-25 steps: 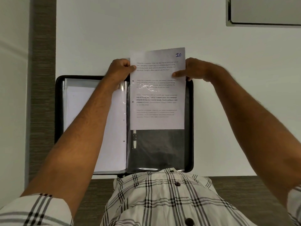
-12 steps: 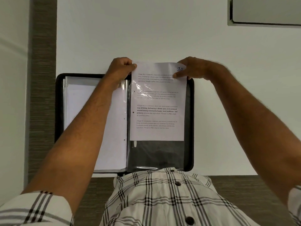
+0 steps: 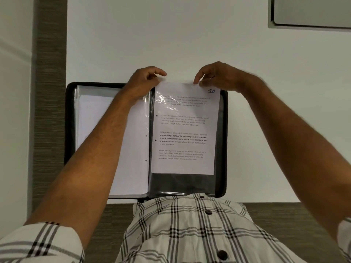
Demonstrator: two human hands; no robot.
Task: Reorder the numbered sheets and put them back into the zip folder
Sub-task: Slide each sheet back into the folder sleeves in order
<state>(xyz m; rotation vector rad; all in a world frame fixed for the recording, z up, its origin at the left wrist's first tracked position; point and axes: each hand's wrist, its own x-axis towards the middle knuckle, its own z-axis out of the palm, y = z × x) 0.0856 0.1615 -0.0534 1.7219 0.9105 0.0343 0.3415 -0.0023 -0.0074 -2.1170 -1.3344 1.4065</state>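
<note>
Centre frame: left hand point(image 3: 141, 82) and right hand point(image 3: 218, 75) pinch top edge of sheet point(image 3: 184, 130) numbered 10, over open zip folder point(image 3: 69, 120).

This looks like an office or study desk: a smooth white tabletop point(image 3: 190, 35) with a wood-grain brown edge band point(image 3: 50, 92) fills the view. A grey-framed flat panel point(image 3: 311, 14) lies at its far right corner, and a black zip document folder point(image 3: 69, 120) lies open on it.
</note>
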